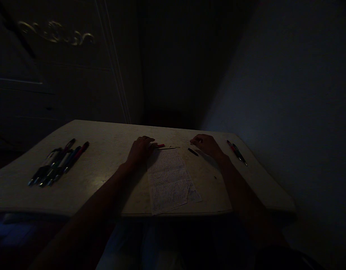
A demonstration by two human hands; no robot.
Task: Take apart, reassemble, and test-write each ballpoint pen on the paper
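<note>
My left hand (141, 149) rests on the table at the top left of a handwritten paper sheet (170, 180), fingers bent and closed at a short red pen part (161, 145) poking out from them. A thin dark stick like a pen refill (167, 149) lies just below, along the sheet's top edge. Tiny light bits (170, 146) lie beside the red part. My right hand (205, 144) is to the right of the sheet, its fingertips pinched together; what they hold is too small and dark to name. Near it lies a short black pen part (193, 152).
A bunch of several pens (56, 163) lies on the left of the pale table (105, 140). Two pens (237, 152) lie near its right edge. A wall (288, 93) rises on the right, and a dark cabinet (71, 82) with scrolled ornament stands behind left. The light is very dim.
</note>
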